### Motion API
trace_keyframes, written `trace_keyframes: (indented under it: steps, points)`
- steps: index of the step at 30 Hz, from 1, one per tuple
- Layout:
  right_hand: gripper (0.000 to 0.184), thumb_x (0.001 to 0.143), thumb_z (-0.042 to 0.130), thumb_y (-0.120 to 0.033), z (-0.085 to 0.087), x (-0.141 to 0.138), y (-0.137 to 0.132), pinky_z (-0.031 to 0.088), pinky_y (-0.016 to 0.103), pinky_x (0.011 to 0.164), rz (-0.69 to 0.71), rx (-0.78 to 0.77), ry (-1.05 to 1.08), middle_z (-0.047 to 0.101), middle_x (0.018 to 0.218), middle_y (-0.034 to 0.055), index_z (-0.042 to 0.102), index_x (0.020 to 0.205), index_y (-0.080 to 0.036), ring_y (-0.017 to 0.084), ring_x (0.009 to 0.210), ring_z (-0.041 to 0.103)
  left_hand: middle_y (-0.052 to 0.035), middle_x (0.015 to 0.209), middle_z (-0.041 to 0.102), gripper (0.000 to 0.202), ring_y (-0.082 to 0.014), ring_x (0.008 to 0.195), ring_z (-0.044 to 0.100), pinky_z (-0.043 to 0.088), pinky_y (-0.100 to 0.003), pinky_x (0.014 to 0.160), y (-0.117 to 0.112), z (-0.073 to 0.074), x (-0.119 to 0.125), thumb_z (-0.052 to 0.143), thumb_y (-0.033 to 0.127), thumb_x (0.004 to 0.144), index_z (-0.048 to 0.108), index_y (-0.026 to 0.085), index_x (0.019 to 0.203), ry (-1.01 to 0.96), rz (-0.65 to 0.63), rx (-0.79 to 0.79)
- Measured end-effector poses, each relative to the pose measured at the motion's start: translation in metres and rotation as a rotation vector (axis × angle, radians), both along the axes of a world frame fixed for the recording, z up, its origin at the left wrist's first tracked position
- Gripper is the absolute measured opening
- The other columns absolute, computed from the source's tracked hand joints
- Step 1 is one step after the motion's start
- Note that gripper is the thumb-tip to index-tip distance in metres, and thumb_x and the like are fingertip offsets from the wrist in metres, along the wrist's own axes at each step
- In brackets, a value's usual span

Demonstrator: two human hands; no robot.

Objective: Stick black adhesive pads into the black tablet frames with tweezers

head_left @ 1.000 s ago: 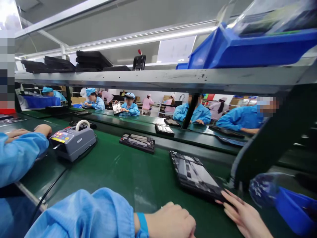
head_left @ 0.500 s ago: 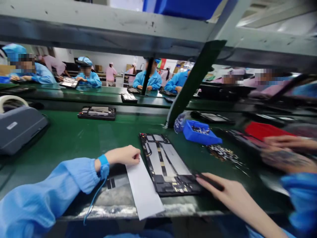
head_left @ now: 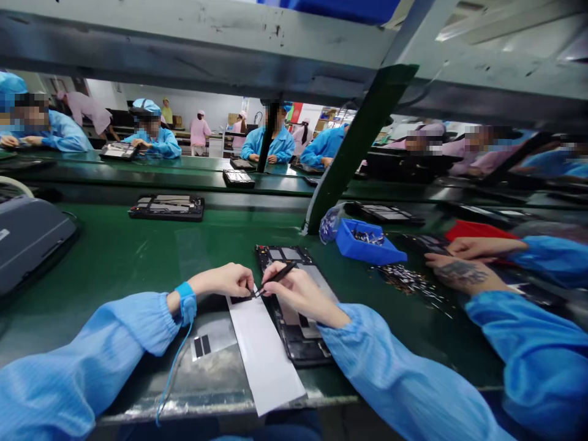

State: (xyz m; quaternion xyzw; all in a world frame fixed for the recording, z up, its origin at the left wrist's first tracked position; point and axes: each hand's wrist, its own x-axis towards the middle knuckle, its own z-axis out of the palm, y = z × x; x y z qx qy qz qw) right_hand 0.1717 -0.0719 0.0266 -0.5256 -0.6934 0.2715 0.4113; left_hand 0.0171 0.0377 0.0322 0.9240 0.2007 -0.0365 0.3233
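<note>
My left hand (head_left: 226, 280) rests closed on the top end of a long white strip of backing paper (head_left: 264, 355), fingers pinched at a small black piece near the strip's top. My right hand (head_left: 298, 293) is closed on black tweezers (head_left: 275, 278), whose tip meets the left fingers at the strip. An opened black tablet (head_left: 294, 306), its inner parts showing, lies on the green belt (head_left: 138, 257) under my right hand. I wear blue sleeves and a blue wrist strap (head_left: 186, 301).
A blue tray of small screws (head_left: 365, 241) stands to the right, with loose screws (head_left: 407, 280) beside it. A co-worker's two hands (head_left: 463, 264) rest at the right by a red tray (head_left: 478, 231). A grey machine (head_left: 27, 239) sits left. Another opened tablet (head_left: 168, 207) lies farther back.
My right hand has come left from the tablet's near corner onto the tablet, bringing the tweezers' tip to my left fingers. The left hand has stayed on the strip.
</note>
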Motion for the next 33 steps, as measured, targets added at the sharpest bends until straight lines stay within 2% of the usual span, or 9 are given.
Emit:
trace_keyframes:
  steps: [6, 9, 13, 15, 19, 22, 25, 29, 33]
  points:
    - [0.008, 0.079, 0.055, -0.024, -0.009, 0.005, 0.008, 0.050, 0.024, 0.059, -0.002, -0.015, -0.035, 0.059, 0.069, 0.0010, 0.058, 0.076, -0.017, 0.014, 0.063, 0.062, 0.0053, 0.057, 0.051, 0.017, -0.0076, 0.052, 0.045, 0.032, -0.016, 0.048, 0.000, -0.002, 0.002, 0.055, 0.014, 0.069, 0.063, 0.014, 0.085, 0.015, 0.027, -0.008]
    - [0.010, 0.078, 0.056, -0.024, -0.006, 0.001, 0.007, 0.049, 0.024, 0.056, -0.018, 0.010, -0.036, 0.058, 0.065, 0.0002, 0.057, 0.072, -0.017, 0.014, 0.059, 0.062, 0.0049, 0.058, 0.053, 0.016, -0.0080, 0.052, 0.046, 0.032, -0.017, 0.048, 0.000, -0.003, 0.004, 0.057, 0.016, 0.069, 0.063, 0.014, 0.083, 0.024, 0.059, 0.013]
    - [0.016, 0.080, 0.056, -0.029, 0.001, -0.001, 0.002, 0.049, 0.023, 0.049, -0.004, -0.040, 0.012, 0.056, 0.062, -0.0010, 0.053, 0.069, -0.018, 0.015, 0.053, 0.063, 0.0039, 0.058, 0.055, 0.014, -0.0088, 0.052, 0.048, 0.034, -0.018, 0.049, -0.001, -0.004, 0.005, 0.059, 0.015, 0.068, 0.063, 0.013, 0.082, 0.034, 0.093, 0.039]
    - [0.019, 0.080, 0.056, -0.032, 0.002, 0.001, 0.001, 0.049, 0.024, 0.049, -0.093, 0.003, 0.030, 0.056, 0.061, -0.0010, 0.050, 0.068, -0.019, 0.015, 0.053, 0.064, 0.0042, 0.056, 0.055, 0.013, -0.0085, 0.051, 0.048, 0.034, -0.018, 0.048, -0.001, -0.003, 0.004, 0.059, 0.014, 0.068, 0.062, 0.013, 0.081, 0.026, 0.089, 0.047]
    - [0.027, 0.081, 0.054, -0.038, -0.006, 0.007, 0.003, 0.048, 0.024, 0.045, -0.393, 0.163, 0.096, 0.053, 0.051, -0.0029, 0.042, 0.064, -0.021, 0.015, 0.046, 0.061, 0.0047, 0.054, 0.053, 0.006, -0.0079, 0.048, 0.047, 0.034, -0.017, 0.048, -0.003, -0.004, 0.004, 0.058, 0.013, 0.068, 0.060, 0.014, 0.074, -0.034, 0.078, 0.088]
    - [0.030, 0.081, 0.052, -0.041, -0.016, 0.007, 0.007, 0.043, 0.022, 0.037, -0.468, 0.192, 0.144, 0.049, 0.045, -0.0044, 0.038, 0.062, -0.022, 0.014, 0.038, 0.057, 0.0023, 0.061, 0.055, 0.009, -0.0104, 0.057, 0.049, 0.038, -0.020, 0.056, -0.009, -0.010, 0.006, 0.049, 0.012, 0.074, 0.057, 0.014, 0.078, -0.162, 0.124, 0.183]
    - [0.031, 0.081, 0.051, -0.041, -0.021, 0.005, 0.008, 0.040, 0.020, 0.033, -0.459, 0.191, 0.135, 0.047, 0.042, -0.0055, 0.036, 0.061, -0.022, 0.013, 0.036, 0.057, -0.0020, 0.080, 0.057, 0.016, -0.0144, 0.077, 0.051, 0.041, -0.025, 0.072, -0.016, -0.021, 0.008, 0.044, 0.012, 0.078, 0.054, 0.015, 0.091, -0.312, 0.159, 0.269]
    - [0.030, 0.082, 0.049, -0.039, -0.023, 0.004, 0.007, 0.039, 0.019, 0.032, -0.436, 0.186, 0.106, 0.046, 0.042, -0.0058, 0.036, 0.061, -0.023, 0.013, 0.035, 0.057, -0.0035, 0.089, 0.054, 0.024, -0.0160, 0.087, 0.048, 0.041, -0.028, 0.081, -0.020, -0.035, 0.008, 0.043, 0.009, 0.076, 0.052, 0.016, 0.097, -0.490, 0.050, 0.275]
    - [0.028, 0.084, 0.047, -0.036, -0.024, 0.006, 0.006, 0.040, 0.019, 0.034, -0.421, 0.178, 0.061, 0.046, 0.044, -0.0057, 0.036, 0.062, -0.022, 0.012, 0.037, 0.057, -0.0036, 0.088, 0.053, 0.025, -0.0166, 0.087, 0.047, 0.041, -0.029, 0.081, -0.020, -0.040, 0.007, 0.044, 0.008, 0.075, 0.053, 0.016, 0.097, -0.500, 0.009, 0.256]
